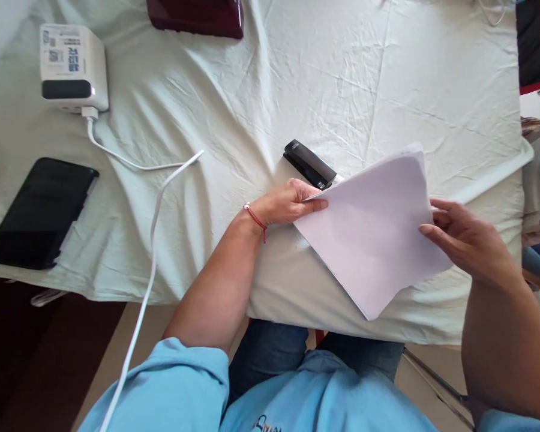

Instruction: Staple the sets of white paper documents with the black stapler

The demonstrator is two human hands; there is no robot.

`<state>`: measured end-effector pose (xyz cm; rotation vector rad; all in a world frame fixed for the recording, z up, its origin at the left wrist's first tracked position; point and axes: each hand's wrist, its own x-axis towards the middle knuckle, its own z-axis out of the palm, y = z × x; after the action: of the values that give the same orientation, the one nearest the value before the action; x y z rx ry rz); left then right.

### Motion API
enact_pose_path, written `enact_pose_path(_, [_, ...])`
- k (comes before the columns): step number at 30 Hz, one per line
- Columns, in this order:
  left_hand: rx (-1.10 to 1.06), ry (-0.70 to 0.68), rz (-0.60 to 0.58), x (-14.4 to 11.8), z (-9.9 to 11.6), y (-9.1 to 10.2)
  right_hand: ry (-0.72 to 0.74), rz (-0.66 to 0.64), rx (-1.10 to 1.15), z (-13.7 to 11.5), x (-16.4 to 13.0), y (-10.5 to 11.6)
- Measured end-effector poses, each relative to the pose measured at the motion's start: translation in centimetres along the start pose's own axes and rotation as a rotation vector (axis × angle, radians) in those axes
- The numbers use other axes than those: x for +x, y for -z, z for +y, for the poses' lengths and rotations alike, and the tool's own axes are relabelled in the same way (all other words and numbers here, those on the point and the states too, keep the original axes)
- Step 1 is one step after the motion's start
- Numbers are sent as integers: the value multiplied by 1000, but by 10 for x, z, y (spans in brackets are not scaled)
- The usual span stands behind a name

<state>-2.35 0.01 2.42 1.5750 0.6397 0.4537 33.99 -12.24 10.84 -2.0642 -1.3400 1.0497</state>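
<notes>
Several sheets of white paper (364, 234) are held up in a loose stack over the front of the table. My left hand (292, 203) grips the stack's left edge, thumb on top and the other fingers underneath; a red string bracelet is on that wrist. At the right edge, my right hand (465, 234) has its thumb against the paper, with fingers curled behind the sheets and partly hidden. A black stapler (309, 164) lies on the cloth just beyond my left hand, its near end close to the paper's edge.
A pale cloth (234, 108) with wrinkles covers the table. On the left are a black phone (40, 213) and a white power block (74, 66), from which a white cable (153, 240) runs toward me. A dark red object (195, 15) stands at the far edge.
</notes>
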Motion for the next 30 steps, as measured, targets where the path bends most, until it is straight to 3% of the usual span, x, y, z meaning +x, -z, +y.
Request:
enact_pose_path(2, [9,-9,-10,1,0,-1,73,-50,-95,-5,5,-10])
enact_pose_path(5, [-6,-14,55,3,-1,-2,109,-11,-64,-6,8,-25])
enact_pose_path(12, [-50,-71,400,13,-12,-10,-248,-76,244,7,11,-29])
enact_pose_path(16, [113,-163,628,17,-21,-14,-356,-89,276,8,11,-23])
enact_pose_path(20, [424,-275,884,20,-31,-12,-377,-98,274,1,15,-22])
enact_pose_path(22, [557,-324,877,22,-36,-9,-386,-106,265,-6,18,-22])
enact_pose_path(24, [604,-352,795,23,-40,-5,-403,-119,232,-14,23,-22])
enact_pose_path(27, [582,-364,695,26,-45,-2,-404,-133,170,-22,31,-19])
enact_pose_path(30, [529,-365,668,26,-45,-1,-391,-177,148,-23,40,-15])
